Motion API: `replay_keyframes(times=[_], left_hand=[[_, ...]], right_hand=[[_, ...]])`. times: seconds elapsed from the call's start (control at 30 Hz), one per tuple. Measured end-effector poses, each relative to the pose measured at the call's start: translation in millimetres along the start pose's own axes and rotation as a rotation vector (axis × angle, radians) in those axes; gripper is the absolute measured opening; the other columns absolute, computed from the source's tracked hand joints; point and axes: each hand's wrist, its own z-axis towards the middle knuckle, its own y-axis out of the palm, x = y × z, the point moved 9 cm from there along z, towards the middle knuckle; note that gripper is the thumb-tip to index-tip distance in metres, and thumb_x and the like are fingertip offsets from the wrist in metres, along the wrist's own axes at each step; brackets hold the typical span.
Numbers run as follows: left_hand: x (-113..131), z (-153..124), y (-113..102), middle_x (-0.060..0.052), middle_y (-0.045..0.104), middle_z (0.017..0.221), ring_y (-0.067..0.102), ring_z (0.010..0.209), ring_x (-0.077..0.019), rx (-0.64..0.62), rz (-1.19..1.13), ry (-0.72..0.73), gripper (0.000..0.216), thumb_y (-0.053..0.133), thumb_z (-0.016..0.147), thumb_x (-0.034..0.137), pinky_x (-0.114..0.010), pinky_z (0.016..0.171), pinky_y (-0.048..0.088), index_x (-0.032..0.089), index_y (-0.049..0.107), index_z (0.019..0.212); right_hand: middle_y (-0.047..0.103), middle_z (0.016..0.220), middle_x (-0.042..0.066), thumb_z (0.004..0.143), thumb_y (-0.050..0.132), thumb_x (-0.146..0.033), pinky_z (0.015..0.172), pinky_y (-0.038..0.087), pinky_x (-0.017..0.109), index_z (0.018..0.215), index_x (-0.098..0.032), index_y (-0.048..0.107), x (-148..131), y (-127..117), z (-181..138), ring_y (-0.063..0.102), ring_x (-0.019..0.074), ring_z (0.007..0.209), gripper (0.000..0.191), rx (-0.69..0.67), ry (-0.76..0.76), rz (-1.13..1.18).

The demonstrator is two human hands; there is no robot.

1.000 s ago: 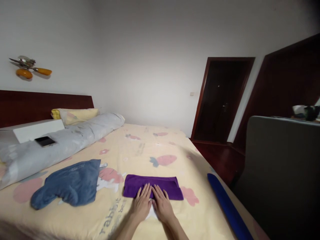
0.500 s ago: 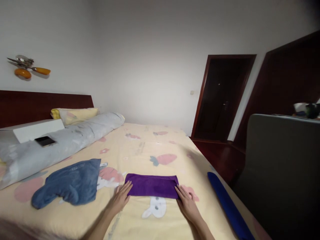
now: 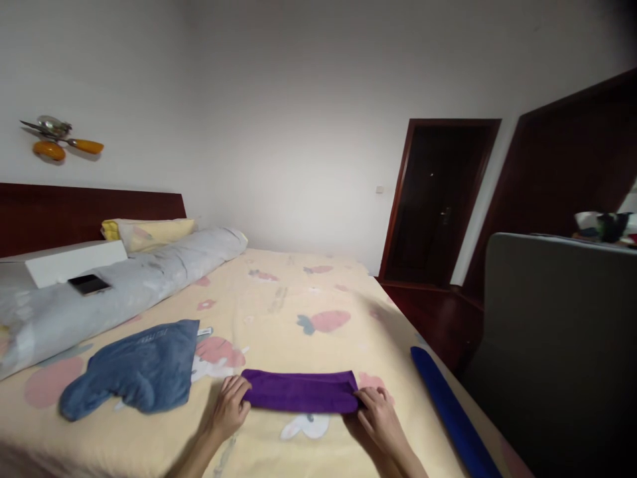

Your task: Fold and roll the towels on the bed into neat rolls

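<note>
A folded purple towel (image 3: 301,391) lies flat on the yellow patterned bed sheet (image 3: 279,299) near the bed's front edge. My left hand (image 3: 229,408) is closed on the towel's left end, fingers curled round the edge. My right hand (image 3: 381,415) is closed on its right end in the same way. The towel is a narrow strip stretched between the two hands.
A crumpled blue cloth (image 3: 137,372) lies left of the towel. A long grey bolster (image 3: 124,285) with a phone (image 3: 88,285) and a white box (image 3: 64,260) sits at the back left. A blue roll (image 3: 450,411) lies along the bed's right edge, beside a grey chair back (image 3: 557,332).
My hands moved from the towel's middle out to its two ends, then closed on them. The towel now looks narrower from front to back.
</note>
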Motion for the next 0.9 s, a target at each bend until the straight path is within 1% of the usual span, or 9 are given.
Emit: replay_keyframes(times=[0.13, 0.23, 0.4, 0.47, 0.53, 0.63, 0.73, 0.8, 0.9], left_hand=[[-15, 5, 8, -0.002, 0.068, 0.084, 0.062, 0.084, -0.0208, -0.188, -0.034, -0.247, 0.025, 0.043, 0.072, 0.01, -0.033, 0.082, 0.046, 0.024, 0.061, 0.083], [-32, 11, 24, 0.0, 0.071, 0.088, 0.064, 0.088, -0.0184, -0.292, 0.008, -0.437, 0.025, 0.043, 0.077, 0.011, -0.031, 0.086, 0.045, 0.024, 0.062, 0.089], [-47, 18, 41, -0.011, 0.07, 0.108, 0.061, 0.11, -0.0285, -0.3, 0.108, -0.561, 0.031, 0.044, 0.08, 0.012, -0.047, 0.095, 0.041, 0.017, 0.065, 0.102], [-41, 19, 47, -0.013, 0.064, 0.124, 0.054, 0.122, -0.0276, -0.278, 0.128, -0.536, 0.044, 0.042, 0.078, 0.007, -0.048, 0.102, 0.038, 0.016, 0.063, 0.115], [-18, 24, 58, -0.01, 0.057, 0.137, 0.047, 0.131, -0.0232, -0.265, 0.116, -0.422, 0.058, 0.039, 0.075, 0.002, -0.043, 0.109, 0.034, 0.018, 0.058, 0.126], [38, 32, 86, -0.005, 0.043, 0.151, 0.035, 0.14, -0.0201, -0.316, 0.054, -0.156, 0.071, 0.038, 0.073, 0.003, -0.04, 0.117, 0.026, 0.018, 0.046, 0.141], [79, 33, 112, -0.006, 0.026, 0.159, 0.022, 0.146, -0.022, -0.413, 0.032, -0.047, 0.078, 0.042, 0.074, 0.011, -0.043, 0.12, 0.02, 0.015, 0.027, 0.151], [84, 32, 117, -0.006, 0.022, 0.159, 0.02, 0.147, -0.0243, -0.462, 0.044, -0.062, 0.078, 0.044, 0.078, 0.017, -0.046, 0.12, 0.019, 0.017, 0.023, 0.153], [65, 28, 107, -0.003, 0.025, 0.159, 0.022, 0.146, -0.0256, -0.488, 0.063, -0.087, 0.071, 0.047, 0.085, 0.028, -0.049, 0.118, 0.02, 0.029, 0.024, 0.152]], right_hand=[[0.069, 0.108, 0.006, 0.083, 0.041, -0.023, 0.093, 0.041, 0.04, 0.107, -0.023, 0.063, 8, 6, 8, 0.061, 0.0243, 0.101, 0.032, -0.08, 0.137, 0.098], [0.068, 0.113, 0.007, 0.081, 0.038, -0.02, 0.093, 0.042, 0.035, 0.111, -0.022, 0.063, 16, 17, 22, 0.06, 0.0227, 0.106, 0.039, -0.119, 0.212, 0.041], [0.069, 0.104, 0.013, 0.081, 0.037, -0.014, 0.09, 0.04, 0.042, 0.107, -0.018, 0.066, 24, 24, 43, 0.061, 0.0278, 0.102, 0.039, -0.079, 0.337, -0.133], [0.067, 0.113, 0.017, 0.081, 0.035, -0.01, 0.094, 0.038, 0.046, 0.109, -0.016, 0.066, 17, 26, 49, 0.058, 0.0303, 0.109, 0.043, -0.053, 0.364, -0.17], [0.062, 0.126, 0.016, 0.081, 0.033, -0.007, 0.101, 0.035, 0.045, 0.117, -0.016, 0.064, -3, 35, 55, 0.055, 0.0286, 0.118, 0.049, -0.041, 0.318, -0.169], [0.053, 0.141, 0.01, 0.086, 0.033, -0.012, 0.108, 0.034, 0.042, 0.135, -0.019, 0.052, -60, 64, 64, 0.046, 0.0242, 0.131, 0.054, -0.069, 0.069, -0.066], [0.043, 0.149, 0.009, 0.092, 0.037, -0.024, 0.112, 0.032, 0.044, 0.146, -0.019, 0.037, -103, 92, 65, 0.038, 0.0239, 0.139, 0.055, -0.123, -0.099, 0.025], [0.038, 0.152, 0.008, 0.094, 0.039, -0.032, 0.114, 0.03, 0.045, 0.149, -0.02, 0.032, -108, 100, 63, 0.034, 0.0243, 0.141, 0.057, -0.159, -0.107, 0.034], [0.033, 0.154, 0.005, 0.095, 0.038, -0.044, 0.115, 0.026, 0.049, 0.15, -0.026, 0.027, -90, 97, 57, 0.03, 0.0247, 0.143, 0.059, -0.206, -0.098, 0.03]])
